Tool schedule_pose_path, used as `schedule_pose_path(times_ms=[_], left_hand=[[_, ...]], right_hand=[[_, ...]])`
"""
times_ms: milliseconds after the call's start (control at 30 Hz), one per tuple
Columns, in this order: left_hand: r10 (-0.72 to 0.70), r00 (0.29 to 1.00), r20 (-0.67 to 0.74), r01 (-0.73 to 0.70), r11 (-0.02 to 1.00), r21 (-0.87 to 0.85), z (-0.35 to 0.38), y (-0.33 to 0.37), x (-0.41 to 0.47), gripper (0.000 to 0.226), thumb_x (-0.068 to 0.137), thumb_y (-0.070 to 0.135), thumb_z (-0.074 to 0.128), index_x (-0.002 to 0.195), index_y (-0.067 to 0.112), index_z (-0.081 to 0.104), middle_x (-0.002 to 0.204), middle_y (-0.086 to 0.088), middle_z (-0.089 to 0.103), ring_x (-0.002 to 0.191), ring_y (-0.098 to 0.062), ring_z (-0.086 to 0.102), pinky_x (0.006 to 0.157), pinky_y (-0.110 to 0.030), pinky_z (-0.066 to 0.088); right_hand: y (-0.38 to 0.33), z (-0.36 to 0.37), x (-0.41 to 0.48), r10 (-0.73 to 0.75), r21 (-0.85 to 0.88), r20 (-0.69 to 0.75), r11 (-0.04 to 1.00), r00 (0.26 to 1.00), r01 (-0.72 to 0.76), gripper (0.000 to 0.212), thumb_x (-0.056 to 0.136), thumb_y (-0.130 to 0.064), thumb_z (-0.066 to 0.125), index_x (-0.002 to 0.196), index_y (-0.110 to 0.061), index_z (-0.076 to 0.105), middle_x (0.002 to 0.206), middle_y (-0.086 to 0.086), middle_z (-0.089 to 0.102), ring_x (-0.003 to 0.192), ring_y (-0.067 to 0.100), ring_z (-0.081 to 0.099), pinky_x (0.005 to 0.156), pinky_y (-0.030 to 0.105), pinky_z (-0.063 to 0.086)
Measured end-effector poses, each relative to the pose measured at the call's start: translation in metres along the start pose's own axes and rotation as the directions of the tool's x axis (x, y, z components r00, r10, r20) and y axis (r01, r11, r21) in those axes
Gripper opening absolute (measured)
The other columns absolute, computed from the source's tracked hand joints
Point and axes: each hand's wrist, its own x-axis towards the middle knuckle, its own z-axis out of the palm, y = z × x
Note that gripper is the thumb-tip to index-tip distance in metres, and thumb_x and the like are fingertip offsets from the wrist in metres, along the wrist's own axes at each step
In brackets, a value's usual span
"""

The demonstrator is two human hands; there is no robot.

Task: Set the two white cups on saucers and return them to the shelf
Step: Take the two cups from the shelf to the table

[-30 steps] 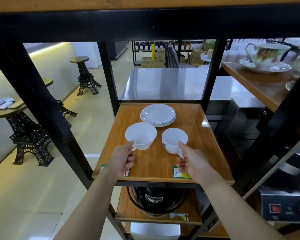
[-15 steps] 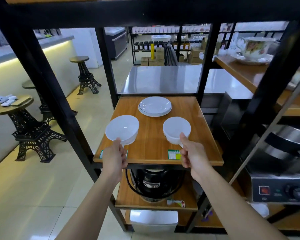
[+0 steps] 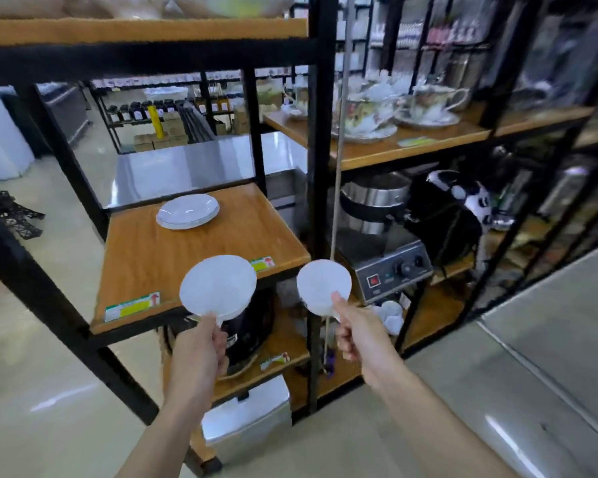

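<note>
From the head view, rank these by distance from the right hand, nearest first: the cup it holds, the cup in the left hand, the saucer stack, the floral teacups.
1. Right cup: held in the right hand itself.
2. Left cup: just to the left, held by the left hand.
3. Saucer stack: further back on the wooden shelf, left.
4. Floral teacups: upper right shelf, farthest.

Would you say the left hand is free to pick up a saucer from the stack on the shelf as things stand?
Probably not: the left hand is already holding a white cup by its handle. The path to the saucers looks open, but the hand is full.
</note>
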Motion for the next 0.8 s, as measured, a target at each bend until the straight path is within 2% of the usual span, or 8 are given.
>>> schedule_pose_path(times_ms=[100, 267, 333, 433, 600, 800], left_hand=[[-0.015, 0.994, 0.106, 0.011, 0.999, 0.035, 0.043, -0.003, -0.024, 0.046, 0.098, 0.027, 0.038, 0.054, 0.016, 0.028, 0.050, 0.002, 0.021, 0.046, -0.014, 0.014, 0.048, -0.028, 0.011], [0.000, 0.942, 0.335, -0.057, 0.985, 0.160, 0.125, -0.015, -0.073, 0.048, 0.098, 0.030, 0.040, 0.054, 0.015, 0.029, 0.037, 0.009, 0.022, 0.041, -0.013, 0.017, 0.048, -0.029, 0.014], [0.005, 0.911, 0.413, -0.096, 0.975, 0.199, 0.162, -0.028, -0.098, 0.050, 0.098, 0.032, 0.039, 0.052, 0.013, 0.030, 0.035, 0.008, 0.025, 0.040, -0.015, 0.021, 0.040, -0.023, 0.020], [-0.028, 0.863, 0.505, -0.113, 0.963, 0.246, 0.222, -0.049, -0.139, 0.052, 0.097, 0.033, 0.042, 0.050, 0.013, 0.032, 0.041, 0.003, 0.029, 0.042, -0.016, 0.023, 0.045, -0.025, 0.018], [-0.086, 0.736, 0.671, -0.156, 0.944, 0.292, 0.321, -0.096, -0.217, 0.045, 0.086, 0.041, 0.050, 0.052, 0.017, 0.031, 0.044, 0.005, 0.028, 0.046, -0.020, 0.021, 0.050, -0.033, 0.015], [-0.134, 0.590, 0.796, -0.153, 0.950, 0.273, 0.418, -0.144, -0.331, 0.044, 0.095, 0.025, 0.047, 0.055, 0.018, 0.031, 0.043, 0.008, 0.025, 0.033, -0.008, 0.019, 0.048, -0.026, 0.015]], right_hand=[[0.009, -0.049, -0.030, -0.044, 0.017, -0.128, 0.999, 0.991, 0.047, 0.043, 0.090, -0.043, 0.057, 0.058, -0.017, 0.041, 0.052, -0.001, 0.034, 0.043, 0.012, 0.028, 0.038, 0.020, 0.022], [0.025, -0.147, -0.076, -0.118, 0.094, -0.337, 0.983, 0.934, 0.158, 0.048, 0.092, -0.041, 0.054, 0.054, -0.019, 0.033, 0.050, -0.001, 0.032, 0.040, 0.014, 0.027, 0.040, 0.023, 0.019], [0.035, -0.189, -0.096, -0.108, 0.122, -0.432, 0.977, 0.895, 0.177, 0.049, 0.091, -0.042, 0.054, 0.053, -0.019, 0.034, 0.051, 0.000, 0.033, 0.040, 0.015, 0.027, 0.041, 0.023, 0.019], [0.050, -0.253, -0.129, -0.043, 0.173, -0.561, 0.971, 0.827, 0.168, 0.048, 0.091, -0.040, 0.055, 0.054, -0.018, 0.035, 0.051, 0.001, 0.034, 0.037, 0.014, 0.028, 0.039, 0.021, 0.019], [0.076, -0.357, -0.192, 0.047, 0.267, -0.679, 0.945, 0.732, 0.187, 0.044, 0.091, -0.042, 0.055, 0.058, -0.018, 0.037, 0.052, 0.000, 0.035, 0.038, 0.012, 0.028, 0.041, 0.022, 0.020], [0.115, -0.480, -0.256, 0.156, 0.315, -0.787, 0.934, 0.597, 0.170, 0.047, 0.091, -0.041, 0.054, 0.054, -0.018, 0.037, 0.052, 0.000, 0.032, 0.041, 0.013, 0.026, 0.042, 0.022, 0.019]])
